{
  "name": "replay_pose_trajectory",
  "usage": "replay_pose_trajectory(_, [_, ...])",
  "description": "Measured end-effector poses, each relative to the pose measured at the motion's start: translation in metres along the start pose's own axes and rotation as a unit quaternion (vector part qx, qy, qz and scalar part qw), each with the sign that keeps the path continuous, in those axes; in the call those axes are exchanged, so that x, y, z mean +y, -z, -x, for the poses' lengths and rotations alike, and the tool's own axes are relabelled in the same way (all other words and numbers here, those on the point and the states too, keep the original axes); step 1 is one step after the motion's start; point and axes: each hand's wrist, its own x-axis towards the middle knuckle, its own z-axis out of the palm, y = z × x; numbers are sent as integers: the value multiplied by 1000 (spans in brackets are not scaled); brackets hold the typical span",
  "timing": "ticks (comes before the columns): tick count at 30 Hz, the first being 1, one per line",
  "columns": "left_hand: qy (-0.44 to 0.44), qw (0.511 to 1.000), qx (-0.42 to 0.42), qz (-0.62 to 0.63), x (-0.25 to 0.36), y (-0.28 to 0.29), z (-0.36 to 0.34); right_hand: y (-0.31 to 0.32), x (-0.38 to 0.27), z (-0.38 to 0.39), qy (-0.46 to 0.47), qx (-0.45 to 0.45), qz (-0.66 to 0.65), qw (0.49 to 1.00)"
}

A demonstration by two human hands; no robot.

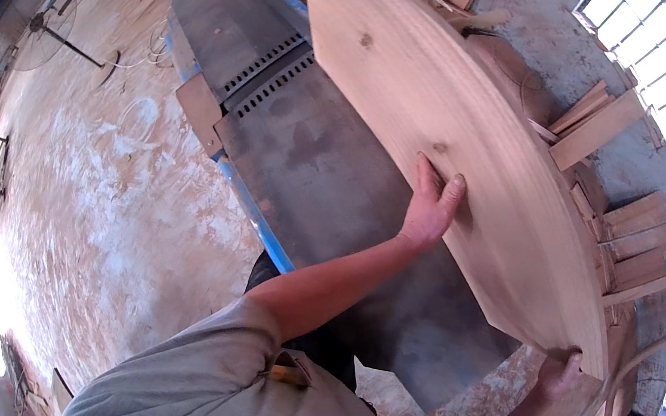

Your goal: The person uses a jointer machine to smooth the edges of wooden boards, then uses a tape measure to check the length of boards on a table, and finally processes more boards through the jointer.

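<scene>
A large pale wooden board (421,91) with a few knots stands on its edge along the right side of a dark metal jointer table (313,170). My left hand (433,206) presses on the board's face near its middle, fingers spread and thumb apart. At the board's near end, my right hand (559,376) is closed around its lower corner; part of its grip is hidden. Ahead of my left hand, a slotted cutter gap (267,76) crosses the table. The board's other face is out of sight.
Wood planks (594,127) lean against the wall at right, below a barred window (658,50). Blue edging (253,217) runs along the machine's left side. A standing fan (41,24) is far left on the dusty floor (129,176). Cables lie near the machine's far end.
</scene>
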Motion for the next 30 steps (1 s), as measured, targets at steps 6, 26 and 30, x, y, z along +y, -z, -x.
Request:
replay_pose_trajectory(6, [-24, 997, 15, -73, 3, 15, -9, -36, -39, -10, 243, 4, 213, 946])
replay_pose_trajectory(26, [-75, 996, 36, -12, 77, 157, -162, -247, -127, -56, -23, -18, 121, 992])
replay_pose_trajectory(30, [-25, 997, 15, -78, 91, 206, -205, -330, -199, -76, -154, -19, -246, 957])
